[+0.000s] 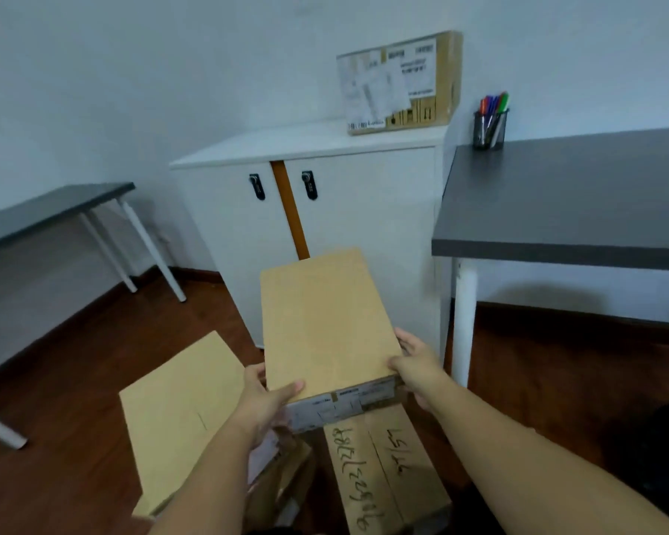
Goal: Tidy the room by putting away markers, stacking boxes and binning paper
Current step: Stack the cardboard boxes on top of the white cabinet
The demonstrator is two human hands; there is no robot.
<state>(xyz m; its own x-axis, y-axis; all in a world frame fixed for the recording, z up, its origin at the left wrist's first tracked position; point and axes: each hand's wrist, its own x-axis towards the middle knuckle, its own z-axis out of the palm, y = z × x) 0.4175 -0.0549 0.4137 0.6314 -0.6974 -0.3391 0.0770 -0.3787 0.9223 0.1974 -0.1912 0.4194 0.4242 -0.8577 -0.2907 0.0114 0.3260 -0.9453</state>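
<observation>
Head view: box [325,322] held between left hand [265,403]; right hand [418,364].

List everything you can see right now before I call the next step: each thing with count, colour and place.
held box: 1, brown, lifted in front of the cabinet
written-on box: 1, brown, floor, below the held box
flat box: 1, brown, floor at left
labelled box: 1, brown with white labels, on the cabinet against the wall
cabinet: 1, white, two black locks, centre
markers: several, mixed colours, in the cup
cup: 1, dark mesh, back corner of right table
right table: 1, grey top, white legs
left table: 1, grey top, white legs
left hand: grips held box's near left edge
right hand: grips its near right edge
</observation>
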